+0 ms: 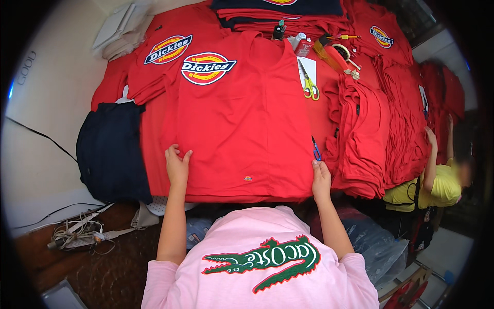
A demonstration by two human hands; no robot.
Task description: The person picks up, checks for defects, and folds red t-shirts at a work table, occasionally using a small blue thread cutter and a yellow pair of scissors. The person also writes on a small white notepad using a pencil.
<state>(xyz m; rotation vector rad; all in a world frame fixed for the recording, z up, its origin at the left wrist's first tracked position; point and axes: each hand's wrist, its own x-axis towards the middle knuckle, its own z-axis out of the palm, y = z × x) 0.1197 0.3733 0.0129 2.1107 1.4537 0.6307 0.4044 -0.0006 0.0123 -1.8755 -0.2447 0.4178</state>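
A red T-shirt (247, 139) with a printed chest patch lies spread flat in front of me, its hem toward me. My left hand (178, 162) rests at the shirt's left edge near the hem, fingers and thumb apart. At the opposite edge, my right hand (321, 177) has its fingers closed on the cloth's side near the hem. Just beyond its fingertips lie blue thread snips (316, 149). Farther up on the right, yellow-green-handled scissors (310, 85) lie partly on a white paper (307, 66).
Stacks of folded red shirts (360, 139) stand to the right, with dark folded cloth (110, 154) at the left. Bottles (303, 46) and a tape roll (340, 51) sit at the back. A co-worker in a yellow top (442, 185) reaches toward the far-right stacks. Cables (77, 232) lie at lower left.
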